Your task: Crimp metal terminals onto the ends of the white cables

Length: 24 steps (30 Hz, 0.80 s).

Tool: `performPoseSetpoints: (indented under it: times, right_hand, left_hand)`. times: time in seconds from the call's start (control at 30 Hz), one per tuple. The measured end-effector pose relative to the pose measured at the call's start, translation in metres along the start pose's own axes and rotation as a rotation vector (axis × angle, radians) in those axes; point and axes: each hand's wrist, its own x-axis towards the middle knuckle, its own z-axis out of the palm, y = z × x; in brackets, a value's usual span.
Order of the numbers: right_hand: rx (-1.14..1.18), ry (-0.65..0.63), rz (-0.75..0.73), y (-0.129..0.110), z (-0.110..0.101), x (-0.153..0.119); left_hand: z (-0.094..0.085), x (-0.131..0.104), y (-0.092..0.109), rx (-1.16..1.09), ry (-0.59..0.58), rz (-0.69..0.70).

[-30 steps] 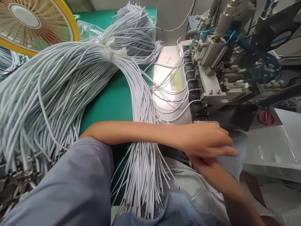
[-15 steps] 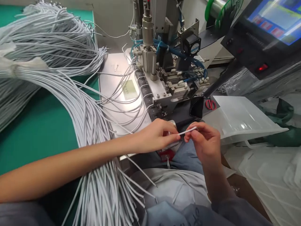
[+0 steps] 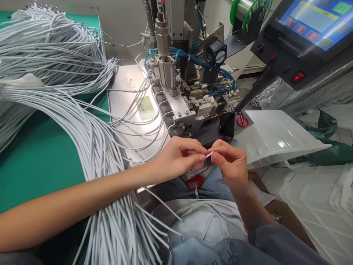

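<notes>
My left hand (image 3: pixel 187 156) pinches a white cable (image 3: pixel 209 154) close to its end, thumb against fingers. From the right, my right hand (image 3: pixel 230 160) is closed on the tip of that same cable, where thin wire ends show between thumb and forefinger. The two hands almost touch, in front of the bench machine (image 3: pixel 176 95). Under my left forearm runs a thick bundle of white cables (image 3: pixel 93 143), its loose ends hanging over my lap. Several cables from the bundle reach into the row of slots along the machine's left side.
A tied heap of cables (image 3: pixel 55 44) lies on the green mat (image 3: pixel 35 173). At the right stand a control screen (image 3: pixel 311 25) and a wire spool (image 3: pixel 249 11). Red scissors (image 3: pixel 243 121), a phone (image 3: pixel 227 124) and a white plastic tray (image 3: pixel 281 136) are nearby.
My right hand has moved left, closer to my left hand, and its fingers now cover more of the cable tip. The whole view has shifted slightly.
</notes>
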Motion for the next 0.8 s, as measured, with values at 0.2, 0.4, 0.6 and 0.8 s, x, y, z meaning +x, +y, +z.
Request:
performPoseSetpoints:
  times: [0.2,0.4,0.6,0.8]
  right_hand:
    - [-0.139,-0.182,-0.001,-0.016,-0.012,0.013]
    - [-0.2,-0.097,-0.041,-0.014,-0.008,0.014]
    - [-0.065,0.158,-0.086,0.006,0.018,-0.002]
    - [-0.512,0.203,-0.34,-0.004,0.022,0.0]
  left_hand:
    - [-0.003,0.001,-0.004,0.205,-0.055,0.139]
    - [-0.003,0.001,-0.004,0.416,-0.029,0.254]
    - [0.002,-0.001,-0.005,0.407,0.072,0.322]
    - [-0.001,-0.001,-0.014,0.725,0.173,0.486]
